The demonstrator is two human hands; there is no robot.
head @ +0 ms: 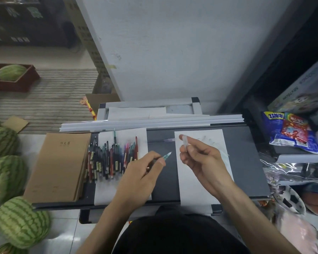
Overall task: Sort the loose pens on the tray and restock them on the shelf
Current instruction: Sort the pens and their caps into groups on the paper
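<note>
**Fig. 1. Head view: pen sorting in progress, hazards noted.**

The dark tray is seen across the middle of the frame. A stack of brown notebooks is laid on its left end. 2 white sheets are spread on it: the left sheet and the right sheet, with a bare dark strip between them. The shelf is seen at the right edge of the frame, crowded with packaged goods.

The pile of loose pens is heaped on the upper part of the left sheet, just beside the notebooks. A few pale items lie on the upper right sheet, too blurred to identify.

The left hand is held over the bare strip with its fingers curled, and 1 teal pen is pinched in it, tip pointed to the upper right. In the right hand, above the right sheet, a clear slender piece is pinched upright between thumb and fingertips. Whether it is a cap or a barrel cannot be told.

Sorting is judged barely begun, since nearly all pens remain in the pile.

Hazards, as judged:
- If dropped, the clear piece could be lost against the white sheet.
- An uncapped tip could mark the paper or the skin.
- The pile could be scattered by the left wrist.
- Round barrels could roll off the tray.
</note>
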